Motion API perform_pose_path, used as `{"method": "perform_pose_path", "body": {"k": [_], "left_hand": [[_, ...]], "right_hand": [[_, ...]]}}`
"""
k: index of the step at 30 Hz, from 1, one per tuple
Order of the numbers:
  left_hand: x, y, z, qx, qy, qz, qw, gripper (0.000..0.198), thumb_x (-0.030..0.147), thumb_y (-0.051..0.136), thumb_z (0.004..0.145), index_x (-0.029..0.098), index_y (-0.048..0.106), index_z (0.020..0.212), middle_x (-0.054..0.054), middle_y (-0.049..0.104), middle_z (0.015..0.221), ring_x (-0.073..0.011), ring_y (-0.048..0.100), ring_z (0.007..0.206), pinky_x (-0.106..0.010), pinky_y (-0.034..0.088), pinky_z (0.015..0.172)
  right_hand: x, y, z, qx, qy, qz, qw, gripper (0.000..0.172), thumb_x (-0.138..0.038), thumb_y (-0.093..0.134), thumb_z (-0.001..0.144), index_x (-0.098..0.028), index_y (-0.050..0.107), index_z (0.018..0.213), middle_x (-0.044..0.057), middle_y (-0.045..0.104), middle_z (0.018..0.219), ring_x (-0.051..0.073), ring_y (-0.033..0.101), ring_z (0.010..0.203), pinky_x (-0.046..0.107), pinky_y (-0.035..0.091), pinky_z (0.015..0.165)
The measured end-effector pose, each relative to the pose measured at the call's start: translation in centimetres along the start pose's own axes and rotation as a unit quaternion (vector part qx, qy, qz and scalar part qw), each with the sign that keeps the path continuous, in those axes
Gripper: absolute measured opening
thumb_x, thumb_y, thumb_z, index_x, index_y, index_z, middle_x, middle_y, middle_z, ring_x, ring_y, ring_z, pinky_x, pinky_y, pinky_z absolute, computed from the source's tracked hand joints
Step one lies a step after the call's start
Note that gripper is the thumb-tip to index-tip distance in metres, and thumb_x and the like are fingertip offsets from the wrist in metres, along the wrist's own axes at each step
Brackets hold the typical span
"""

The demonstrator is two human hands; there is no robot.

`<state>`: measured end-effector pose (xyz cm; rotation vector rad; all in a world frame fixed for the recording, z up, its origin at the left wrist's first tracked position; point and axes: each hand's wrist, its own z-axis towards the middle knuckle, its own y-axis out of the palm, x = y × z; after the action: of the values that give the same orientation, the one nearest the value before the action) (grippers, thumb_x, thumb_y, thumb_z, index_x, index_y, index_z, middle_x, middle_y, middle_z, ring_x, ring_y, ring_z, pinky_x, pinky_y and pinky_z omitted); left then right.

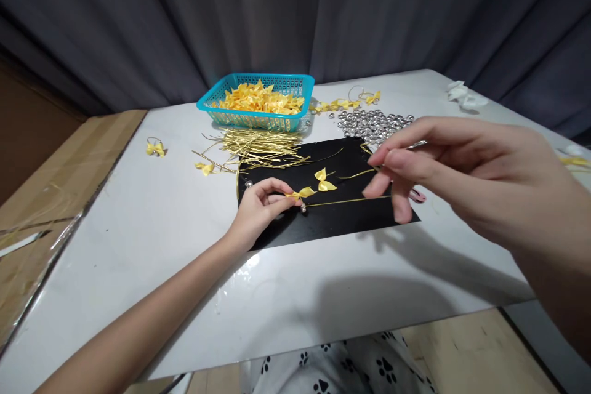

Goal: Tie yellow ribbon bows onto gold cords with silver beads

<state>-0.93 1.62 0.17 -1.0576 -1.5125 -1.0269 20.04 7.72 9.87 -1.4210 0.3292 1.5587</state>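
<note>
Yellow bow: satiny, w/ shiny silver bead just beside; our L hand pinches bow; our R hand, can't tell grip.

To the left of the left fingers, the bench leaves wide room for passing. Beyond these fingers, the heap of gold wires and then the turquoise basket stand in the way. Between them and the right fingers runs a gold wire; beyond the right fingers, silver beads obstruct.
</note>
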Motion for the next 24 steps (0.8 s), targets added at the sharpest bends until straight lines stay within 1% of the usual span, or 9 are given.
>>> {"method": "perform_pose_path", "body": {"k": [3, 7, 10, 13, 17, 19, 21, 22, 24], "left_hand": [[-0.2, -0.4, 0.1, -0.005, -0.003, -0.004, 1.000, 0.015, 0.016, 0.072, 0.064, 0.017, 0.059, 0.072, -0.001, 0.072, 0.066, -0.0124, 0.068, 0.067, -0.021, 0.047, 0.067], [-0.2, -0.4, 0.2, -0.008, -0.001, 0.003, 1.000, 0.010, 0.016, 0.070, 0.065, 0.016, 0.062, 0.071, 0.000, 0.071, 0.062, -0.0115, 0.065, 0.064, -0.021, 0.046, 0.066], [-0.1, -0.3, 0.2, -0.003, 0.000, -0.005, 1.000, 0.005, 0.017, 0.068, 0.067, 0.016, 0.065, 0.071, 0.001, 0.070, 0.062, -0.0104, 0.063, 0.061, -0.021, 0.045, 0.064], [0.1, -0.3, 0.1, 0.003, -0.004, -0.022, 1.000, 0.006, 0.016, 0.069, 0.065, 0.016, 0.065, 0.070, 0.001, 0.069, 0.062, -0.0098, 0.062, 0.061, -0.021, 0.045, 0.064], [0.3, -0.3, -0.3, 0.020, -0.030, -0.063, 0.997, 0.015, 0.013, 0.072, 0.060, 0.016, 0.063, 0.072, 0.002, 0.069, 0.063, -0.0089, 0.061, 0.061, -0.020, 0.043, 0.063], [0.4, -0.2, -0.6, 0.018, -0.056, -0.089, 0.994, 0.021, 0.012, 0.074, 0.058, 0.017, 0.062, 0.075, 0.003, 0.069, 0.066, -0.0092, 0.061, 0.064, -0.020, 0.043, 0.064], [0.5, -0.1, -0.8, 0.009, -0.082, -0.104, 0.991, 0.024, 0.011, 0.074, 0.057, 0.017, 0.062, 0.077, 0.002, 0.070, 0.068, -0.0097, 0.062, 0.066, -0.020, 0.044, 0.066], [0.6, -0.1, -0.9, 0.001, -0.091, -0.107, 0.990, 0.024, 0.011, 0.074, 0.058, 0.017, 0.062, 0.077, 0.001, 0.070, 0.069, -0.0099, 0.063, 0.067, -0.021, 0.045, 0.068], [0.7, 0.0, -1.0, -0.010, -0.102, -0.113, 0.988, 0.021, 0.010, 0.073, 0.059, 0.017, 0.063, 0.076, 0.001, 0.071, 0.070, -0.0101, 0.063, 0.068, -0.021, 0.046, 0.070]], "right_hand": [[-0.5, 0.1, 0.3, 0.040, -0.021, 0.018, 0.999, 0.010, -0.028, 0.059, 0.087, -0.024, 0.066, 0.083, -0.002, 0.058, 0.058, 0.007, 0.051, 0.043, 0.020, 0.039, 0.037], [-1.2, -0.6, 0.5, 0.094, -0.008, 0.041, 0.995, 0.018, -0.021, 0.054, 0.089, -0.027, 0.069, 0.083, -0.002, 0.043, 0.053, 0.006, 0.042, 0.044, 0.021, 0.032, 0.038], [-0.9, -1.0, 0.3, 0.073, -0.006, 0.024, 0.997, 0.017, -0.023, 0.054, 0.089, -0.029, 0.070, 0.091, -0.002, 0.043, 0.056, 0.007, 0.042, 0.046, 0.021, 0.033, 0.039], [-0.2, -0.6, 0.3, 0.026, -0.006, -0.020, 0.999, 0.018, -0.030, 0.054, 0.089, -0.028, 0.065, 0.103, -0.001, 0.055, 0.065, 0.008, 0.049, 0.050, 0.021, 0.038, 0.043], [0.5, 1.1, 0.6, 0.000, 0.009, -0.019, 1.000, 0.012, -0.030, 0.056, 0.087, -0.020, 0.060, 0.092, 0.002, 0.065, 0.077, 0.010, 0.059, 0.056, 0.023, 0.047, 0.052], [1.3, 2.1, 0.8, 0.002, 0.018, -0.005, 1.000, 0.011, -0.030, 0.055, 0.088, -0.019, 0.057, 0.088, 0.002, 0.065, 0.073, 0.009, 0.057, 0.050, 0.023, 0.047, 0.050], [2.3, 3.0, 1.0, -0.013, 0.039, 0.002, 0.999, 0.013, -0.032, 0.053, 0.088, -0.018, 0.056, 0.087, 0.000, 0.061, 0.066, 0.007, 0.049, 0.042, 0.023, 0.041, 0.042], [3.0, 3.4, 1.0, -0.010, 0.040, -0.004, 0.999, 0.014, -0.032, 0.053, 0.088, -0.018, 0.056, 0.087, -0.001, 0.058, 0.062, 0.007, 0.046, 0.042, 0.023, 0.038, 0.041], [4.2, 4.0, 0.9, -0.012, 0.028, -0.028, 0.999, 0.015, -0.030, 0.048, 0.091, -0.019, 0.058, 0.091, 0.000, 0.056, 0.069, 0.008, 0.046, 0.049, 0.022, 0.037, 0.044]]}}
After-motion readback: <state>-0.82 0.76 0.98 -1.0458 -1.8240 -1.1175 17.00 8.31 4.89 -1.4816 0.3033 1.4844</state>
